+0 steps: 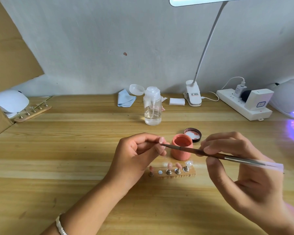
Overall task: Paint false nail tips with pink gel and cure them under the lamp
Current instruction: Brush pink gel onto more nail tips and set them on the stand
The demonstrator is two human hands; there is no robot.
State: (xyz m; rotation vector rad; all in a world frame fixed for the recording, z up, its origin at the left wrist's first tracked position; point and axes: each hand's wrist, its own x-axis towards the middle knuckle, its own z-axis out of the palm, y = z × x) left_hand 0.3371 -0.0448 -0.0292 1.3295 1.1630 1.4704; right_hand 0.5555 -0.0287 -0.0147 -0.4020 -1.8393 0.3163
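Observation:
My left hand (139, 150) pinches a small metal stand with a nail tip (161, 140) on it, just left of the open pink gel jar (182, 146). My right hand (236, 160) grips a thin brush (210, 154) whose bristle end touches that tip. Below the jar lies a wooden holder (175, 173) carrying several pegs, three with pink tips and one with a clear tip; one magnet spot is bare. The curing lamp (288, 97) stands at the far right and glows purple.
The jar's dark lid (193, 134) lies behind it. A clear pump bottle (152, 106), blue cloth (126, 98), white pads (176, 101), clip desk lamp (193, 94) and power strip (243, 104) line the back. A second wooden holder (32, 112) and another white lamp (10, 100) sit far left.

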